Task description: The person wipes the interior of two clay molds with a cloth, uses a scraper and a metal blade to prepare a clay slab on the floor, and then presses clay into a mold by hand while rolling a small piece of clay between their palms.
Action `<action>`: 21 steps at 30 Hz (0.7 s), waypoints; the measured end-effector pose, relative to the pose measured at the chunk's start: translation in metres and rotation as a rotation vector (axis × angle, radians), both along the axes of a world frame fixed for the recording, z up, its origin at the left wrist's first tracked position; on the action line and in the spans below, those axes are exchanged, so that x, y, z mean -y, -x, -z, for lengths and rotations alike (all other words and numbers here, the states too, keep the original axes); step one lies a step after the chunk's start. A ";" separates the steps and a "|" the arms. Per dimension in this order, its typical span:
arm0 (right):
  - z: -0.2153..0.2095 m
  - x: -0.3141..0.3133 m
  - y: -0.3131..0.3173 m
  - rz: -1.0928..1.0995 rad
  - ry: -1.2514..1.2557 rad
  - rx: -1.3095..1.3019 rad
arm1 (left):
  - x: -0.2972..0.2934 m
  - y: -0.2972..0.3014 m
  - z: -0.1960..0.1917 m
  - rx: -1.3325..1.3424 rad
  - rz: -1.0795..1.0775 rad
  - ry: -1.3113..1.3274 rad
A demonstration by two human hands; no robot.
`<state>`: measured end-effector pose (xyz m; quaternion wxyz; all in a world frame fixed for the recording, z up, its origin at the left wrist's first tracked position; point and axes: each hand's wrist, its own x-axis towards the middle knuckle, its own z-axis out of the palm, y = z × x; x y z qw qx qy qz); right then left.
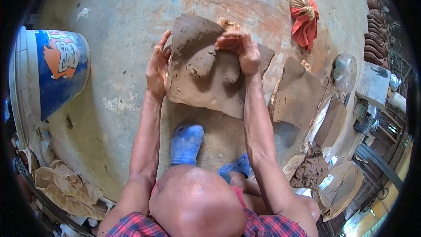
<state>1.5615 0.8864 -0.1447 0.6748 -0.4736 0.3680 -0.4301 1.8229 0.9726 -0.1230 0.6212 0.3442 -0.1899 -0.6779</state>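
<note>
A wide brown clay slab [206, 94] lies in front of me, its upper left part folded or piled up in a thick flap [195, 28]. Rounded clay lumps [201, 63] bulge in its middle. My left hand [158, 68] is open at the slab's left edge, fingers stretched upward, the thumb partly hidden. Over the upper right part, my right hand [241, 50] is open with fingers straight and pointing left, close to the flap. Whether its fingertips touch the clay, I cannot tell. Another clay piece [266, 57] shows behind my right wrist.
At the left stands a blue and white bucket [61, 68]. More flat clay [298, 94] lies to the right, near loose clay chunks [310, 171] and a clear rounded container [344, 72]. A red and tan cloth bundle [304, 19] rests farther off. Crumpled paper [66, 188] lies lower left.
</note>
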 end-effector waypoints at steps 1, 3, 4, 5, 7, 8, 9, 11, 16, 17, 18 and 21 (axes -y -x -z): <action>-0.001 -0.003 -0.001 0.003 -0.059 0.062 | -0.006 -0.001 0.000 -0.060 -0.002 -0.024; -0.005 -0.006 0.000 0.001 -0.133 0.128 | -0.003 -0.004 0.003 -0.024 0.004 -0.015; -0.019 -0.002 -0.002 -0.026 -0.064 0.106 | 0.002 -0.003 0.005 0.002 0.025 0.010; -0.026 -0.002 -0.004 -0.051 0.003 0.085 | 0.005 -0.002 0.003 0.006 0.025 -0.001; -0.008 0.002 0.001 -0.053 -0.110 0.077 | 0.010 0.007 0.000 -0.048 0.020 -0.017; -0.006 0.017 -0.005 -0.078 -0.179 0.084 | 0.015 0.005 -0.003 -0.046 0.012 0.012; -0.007 0.016 -0.006 -0.070 -0.197 -0.008 | 0.014 0.003 -0.005 -0.040 0.009 0.016; -0.015 0.012 -0.010 -0.082 -0.113 0.031 | 0.006 -0.005 0.002 0.046 0.034 0.012; -0.001 -0.005 0.007 0.005 -0.111 -0.003 | 0.009 0.006 -0.011 -0.005 0.028 0.006; -0.007 -0.008 0.003 0.052 -0.102 0.061 | 0.004 0.004 -0.012 0.037 0.027 0.033; -0.014 -0.012 0.002 0.047 -0.088 0.065 | 0.003 0.002 -0.014 0.078 0.025 0.059; 0.015 -0.041 0.021 0.294 0.144 -0.045 | -0.002 0.019 -0.021 0.025 -0.003 0.009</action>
